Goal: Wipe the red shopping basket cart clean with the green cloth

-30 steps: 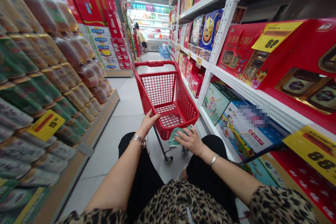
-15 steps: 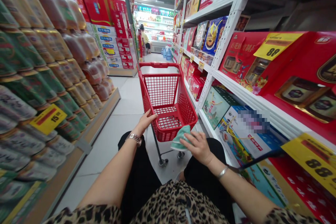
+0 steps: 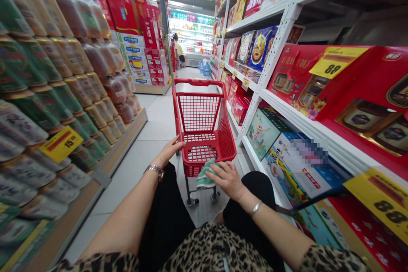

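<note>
A red plastic shopping cart point(image 3: 207, 159) stands right in front of my knees, its basket with nothing in it and its handle on the far side. My left hand point(image 3: 167, 152), with a metal watch on the wrist, grips the cart's near left rim. A light green cloth point(image 3: 205, 177) is bunched under the fingers of my right hand point(image 3: 227, 179). That hand presses the cloth against the cart's near rim, toward the right of its middle. Part of the cloth hangs below the rim, and the fingers cover the rest.
Stacked drink cans point(image 3: 60, 93) on a low platform point(image 3: 127, 140) line the left side. White shelves point(image 3: 280, 29) with gift boxes point(image 3: 291, 70) run close along the right. Tiled floor point(image 3: 159, 112) leads between them to a person point(image 3: 177, 46) far off.
My right hand and the cloth have moved left along the cart's near rim. The cart has turned slightly, and my left hand has shifted a little left and down with it.
</note>
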Tool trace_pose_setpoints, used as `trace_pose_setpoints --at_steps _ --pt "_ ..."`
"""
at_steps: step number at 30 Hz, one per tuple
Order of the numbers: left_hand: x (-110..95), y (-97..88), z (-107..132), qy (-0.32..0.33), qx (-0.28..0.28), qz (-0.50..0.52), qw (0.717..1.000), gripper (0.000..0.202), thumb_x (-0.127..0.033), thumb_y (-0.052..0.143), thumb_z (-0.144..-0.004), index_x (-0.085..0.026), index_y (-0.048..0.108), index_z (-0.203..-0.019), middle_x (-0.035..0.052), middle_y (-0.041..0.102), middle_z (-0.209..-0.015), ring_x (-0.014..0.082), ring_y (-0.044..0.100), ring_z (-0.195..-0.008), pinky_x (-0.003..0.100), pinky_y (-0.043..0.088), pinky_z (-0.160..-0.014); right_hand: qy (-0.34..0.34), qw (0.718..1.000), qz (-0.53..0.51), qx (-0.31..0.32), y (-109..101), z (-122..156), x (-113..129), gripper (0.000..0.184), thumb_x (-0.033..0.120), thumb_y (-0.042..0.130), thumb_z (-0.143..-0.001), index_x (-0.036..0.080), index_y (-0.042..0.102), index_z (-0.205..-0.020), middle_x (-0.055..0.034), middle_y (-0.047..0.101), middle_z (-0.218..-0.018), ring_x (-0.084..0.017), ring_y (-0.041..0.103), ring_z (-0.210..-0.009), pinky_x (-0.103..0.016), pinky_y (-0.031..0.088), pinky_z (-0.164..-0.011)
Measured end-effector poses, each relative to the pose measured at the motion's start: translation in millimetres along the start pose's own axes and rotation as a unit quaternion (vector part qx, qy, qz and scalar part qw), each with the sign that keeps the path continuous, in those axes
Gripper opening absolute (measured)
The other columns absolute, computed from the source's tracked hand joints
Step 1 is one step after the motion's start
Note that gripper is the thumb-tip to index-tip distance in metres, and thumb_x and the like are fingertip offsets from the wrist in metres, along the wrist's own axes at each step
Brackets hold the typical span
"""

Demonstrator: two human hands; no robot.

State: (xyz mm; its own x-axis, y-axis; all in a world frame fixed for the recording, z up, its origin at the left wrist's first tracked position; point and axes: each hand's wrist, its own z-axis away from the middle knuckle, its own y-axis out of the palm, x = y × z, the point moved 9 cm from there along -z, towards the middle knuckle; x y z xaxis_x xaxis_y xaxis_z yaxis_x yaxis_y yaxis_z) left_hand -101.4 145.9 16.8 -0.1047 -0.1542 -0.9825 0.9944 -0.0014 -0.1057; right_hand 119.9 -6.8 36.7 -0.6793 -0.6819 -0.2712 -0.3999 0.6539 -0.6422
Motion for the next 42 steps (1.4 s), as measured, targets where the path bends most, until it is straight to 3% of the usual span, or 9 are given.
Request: trace_pose_setpoints --at_steps 6,10,13,16,20,23,26,29,42 --pt "-2 3.0 3 0.000 0.001 0.008 1.000 0.062 -0.042 0.076 -0.066 -0.026 0.070 -0.125 0.0108 0.076 -0.121 0.0348 0.065 -0.120 0.050 0.045 -0.108 0.114 0.991 0.052 0.039 -24 62 -58 0.042 0.008 0.056 -0.091 0.030 0.071 -0.124 -0.0065 0.072 -0.118 -0.023 0.054 -0.107 -0.037 0.036 -0.088" --pt "-5 11.3 4 -0.002 0.011 0.008 1.000 0.063 -0.042 0.075 -0.066 -0.026 0.069 -0.127 0.0099 0.076 -0.120 0.0343 0.066 -0.118 0.049 0.046 -0.107 0.198 0.976 0.086 0.023 -44 79 -83 0.058 0.000 0.050 -0.082 0.030 0.069 -0.128 -0.0083 0.072 -0.114 -0.025 0.053 -0.100 -0.038 0.038 -0.082" --pt "-4 15.4 2 -0.010 0.011 0.001 1.000 0.064 -0.041 0.074 -0.067 -0.026 0.068 -0.129 0.0101 0.076 -0.120 0.0338 0.066 -0.119 0.048 0.045 -0.108 0.165 0.985 0.055 0.001 -48 65 -62 0.055 0.002 0.051 -0.084 0.031 0.069 -0.127 -0.0073 0.071 -0.118 -0.024 0.054 -0.104 -0.039 0.039 -0.086" --pt "-3 18.5 1 -0.010 0.013 -0.002 1.000 0.065 -0.042 0.073 -0.068 -0.026 0.067 -0.131 0.0103 0.075 -0.121 0.0331 0.065 -0.120 0.047 0.045 -0.107 0.077 0.997 0.014 -0.016 -36 39 -15 0.037 0.010 0.058 -0.091 0.032 0.071 -0.118 -0.0043 0.072 -0.118 -0.023 0.055 -0.108 -0.039 0.038 -0.091" --pt "-2 21.2 2 -0.012 0.014 -0.005 1.000 0.062 -0.044 0.072 -0.069 -0.028 0.068 -0.129 0.0089 0.077 -0.118 0.0318 0.066 -0.119 0.046 0.048 -0.104 -0.051 0.998 -0.021 -0.006 3 10 48 0.022 0.022 0.065 -0.094 0.033 0.071 -0.112 -0.0004 0.072 -0.121 -0.020 0.056 -0.112 -0.039 0.035 -0.093" --pt "-1 22.1 4 -0.018 0.016 -0.010 1.000 0.063 -0.045 0.071 -0.068 -0.029 0.067 -0.129 0.0077 0.076 -0.120 0.0312 0.066 -0.118 0.047 0.048 -0.102 -0.086 0.996 -0.019 0.010 34 -3 68 0.017 0.026 0.062 -0.097 0.032 0.071 -0.111 -0.0006 0.072 -0.122 -0.020 0.057 -0.110 -0.039 0.034 -0.093" --pt "-1 21.6 7 -0.014 0.016 -0.015 1.000 0.064 -0.045 0.071 -0.068 -0.029 0.067 -0.129 0.0071 0.074 -0.125 0.0314 0.065 -0.121 0.047 0.047 -0.104 -0.082 0.997 -0.002 -0.014 44 -7 68 0.015 0.026 0.061 -0.098 0.030 0.071 -0.108 -0.0003 0.074 -0.119 -0.020 0.058 -0.106 -0.040 0.033 -0.093" --pt "0 20.1 8 -0.009 0.014 -0.015 1.000 0.065 -0.046 0.070 -0.068 -0.028 0.067 -0.130 0.0074 0.073 -0.127 0.0316 0.063 -0.123 0.046 0.047 -0.105 -0.073 0.997 0.006 -0.028 39 1 61 0.014 0.025 0.063 -0.097 0.029 0.072 -0.107 0.0006 0.074 -0.117 -0.020 0.058 -0.104 -0.040 0.033 -0.092" --pt "-1 41.6 -2 -0.019 0.039 0.011 0.999 0.070 -0.046 0.072 -0.067 -0.026 0.065 -0.134 0.0092 0.075 -0.123 0.0312 0.066 -0.119 0.046 0.050 -0.101 -0.003 0.996 0.063 0.060 -12 72 -10 0.022 0.018 0.060 -0.096 0.028 0.073 -0.110 -0.0037 0.075 -0.113 -0.021 0.057 -0.106 -0.038 0.036 -0.089"
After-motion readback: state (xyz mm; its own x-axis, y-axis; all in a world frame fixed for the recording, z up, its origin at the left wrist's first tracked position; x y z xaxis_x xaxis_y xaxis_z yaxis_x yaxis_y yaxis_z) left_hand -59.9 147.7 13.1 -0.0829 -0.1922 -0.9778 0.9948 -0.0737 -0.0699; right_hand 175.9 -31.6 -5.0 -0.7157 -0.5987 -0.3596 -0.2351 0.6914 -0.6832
